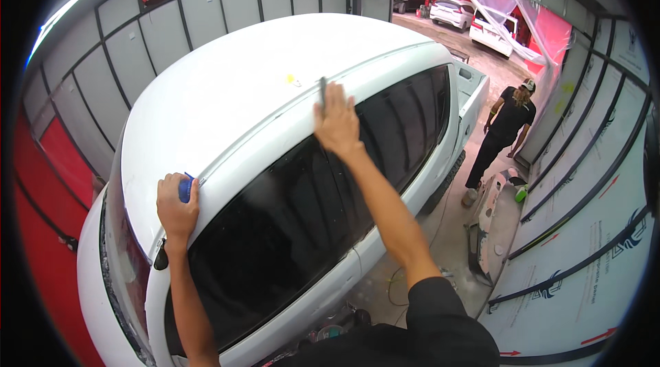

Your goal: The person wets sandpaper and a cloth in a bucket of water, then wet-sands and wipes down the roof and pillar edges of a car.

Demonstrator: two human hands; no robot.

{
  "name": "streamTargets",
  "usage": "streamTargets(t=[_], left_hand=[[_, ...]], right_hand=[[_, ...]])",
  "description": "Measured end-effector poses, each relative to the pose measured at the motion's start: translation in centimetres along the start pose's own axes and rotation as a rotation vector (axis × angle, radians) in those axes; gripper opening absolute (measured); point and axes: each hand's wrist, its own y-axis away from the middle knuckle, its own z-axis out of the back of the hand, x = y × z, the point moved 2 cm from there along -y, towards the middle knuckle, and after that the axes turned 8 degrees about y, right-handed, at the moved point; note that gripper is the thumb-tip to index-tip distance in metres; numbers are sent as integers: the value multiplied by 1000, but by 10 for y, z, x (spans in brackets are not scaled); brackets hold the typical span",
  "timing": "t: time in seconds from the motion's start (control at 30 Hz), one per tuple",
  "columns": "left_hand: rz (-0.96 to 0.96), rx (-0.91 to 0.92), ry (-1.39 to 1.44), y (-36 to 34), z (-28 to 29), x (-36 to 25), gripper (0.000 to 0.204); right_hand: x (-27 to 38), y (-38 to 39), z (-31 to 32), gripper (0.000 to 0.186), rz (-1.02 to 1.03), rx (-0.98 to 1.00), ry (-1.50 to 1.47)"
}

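Note:
A white double-cab pickup truck point(227, 85) stands in front of me, its dark side windows point(275, 229) facing me. My right hand point(337, 123) lies along the roof's near edge above the windows, fingers stretched and pointing away. It presses a thin dark grey pad point(323, 90), of which one edge shows beside the fingers; the rest is hidden. Over the roof's front corner, near the windshield point(134, 222), my left hand point(176, 209) is closed round a small blue object point(185, 188). The fingers cover most of it, so its kind cannot be told.
A person in dark clothes point(510, 123) stands at the right. Near them on the floor lie a patchy bumper point(487, 216), a green bottle point(521, 193) and a container point(469, 197). A hose point(393, 288) runs beside the truck. Panelled walls point(584, 243) surround it; plastic sheeting point(512, 16) hangs at the opening.

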Motion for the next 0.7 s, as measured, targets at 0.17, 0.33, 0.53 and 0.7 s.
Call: streamTargets(t=[0.17, 0.33, 0.53, 0.7], left_hand=[[3, -103, -50, 14, -5, -11, 15], [-1, -146, -91, 16, 4, -12, 15], [43, -134, -119, 14, 0, -11, 15], [-12, -147, -24, 14, -4, -16, 15]], right_hand=[[31, 19, -11, 65, -35, -60, -171], [8, 5, 1, 64, 44, 36, 19], [52, 27, -9, 65, 51, -24, -196], [-24, -22, 11, 56, -76, 86, 26]])
